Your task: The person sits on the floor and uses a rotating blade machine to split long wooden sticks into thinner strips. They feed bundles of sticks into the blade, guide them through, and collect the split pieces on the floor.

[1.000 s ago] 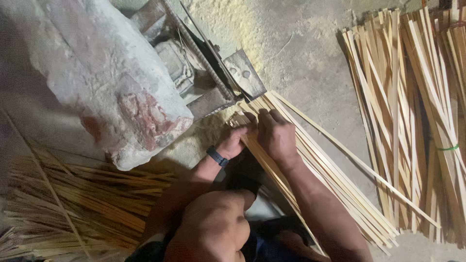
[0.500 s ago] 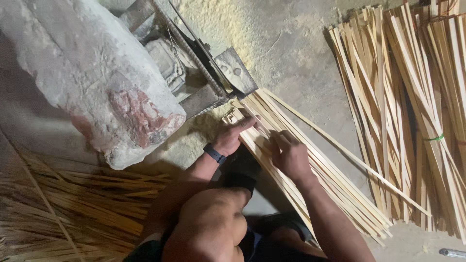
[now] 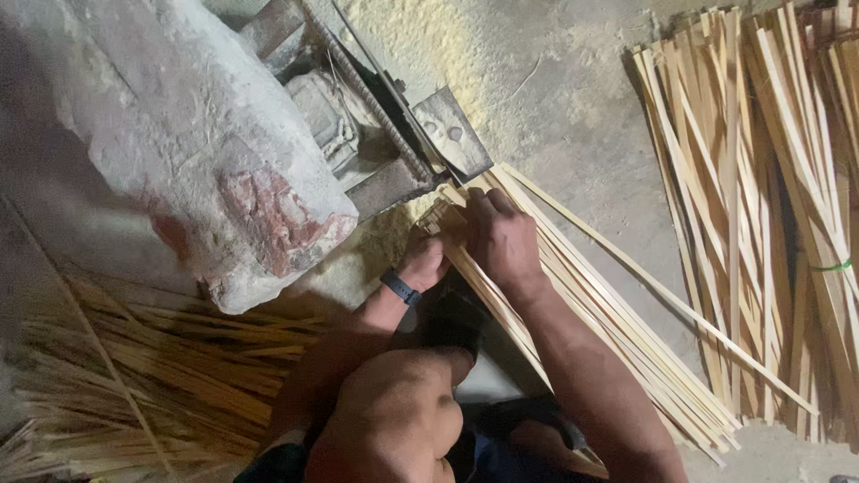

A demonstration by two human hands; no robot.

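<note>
Sawdust dusts the concrete floor (image 3: 573, 116) around you; your left hand (image 3: 428, 259) and right hand (image 3: 503, 240) close their fingers on bamboo strips (image 3: 617, 331) beside the metal cutter (image 3: 403, 134).

You have one package in view — a big whitish sack (image 3: 179, 134), bulging and dusty, lying at the upper left against the metal machine (image 3: 376, 134). It carries a faded red patch on its lower side. No labels, signs or screens show anywhere around you.
</note>
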